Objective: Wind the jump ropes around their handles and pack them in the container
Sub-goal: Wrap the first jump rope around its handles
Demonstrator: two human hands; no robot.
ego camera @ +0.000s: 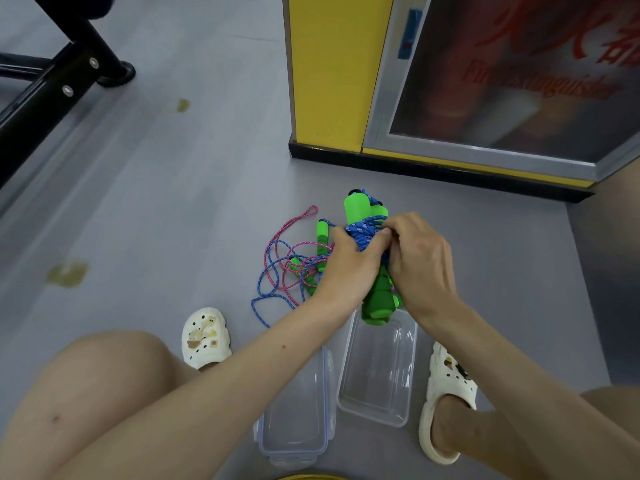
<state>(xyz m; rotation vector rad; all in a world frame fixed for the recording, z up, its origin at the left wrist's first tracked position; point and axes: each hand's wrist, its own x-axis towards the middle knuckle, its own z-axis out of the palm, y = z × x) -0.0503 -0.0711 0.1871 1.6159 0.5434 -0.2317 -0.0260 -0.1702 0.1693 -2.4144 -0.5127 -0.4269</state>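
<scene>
I hold a jump rope with green foam handles [362,207] upright above the floor; its blue rope [363,230] is wound around the middle of the handles. My left hand [346,265] grips the bundle from the left. My right hand [420,258] holds it from the right, fingertips pinching the blue coils. Behind my hands, loose pink and blue ropes [280,265] with more green handles [322,242] lie tangled on the floor. A clear plastic container [377,375] stands open between my feet, with nothing inside it. Its clear lid [298,420] lies to its left.
I sit low with knees apart, white clogs [206,337] on both feet beside the container. A yellow pillar [332,74] with a fire extinguisher cabinet [502,81] rises just behind the ropes. A black metal frame [62,74] stands at the far left on the grey floor.
</scene>
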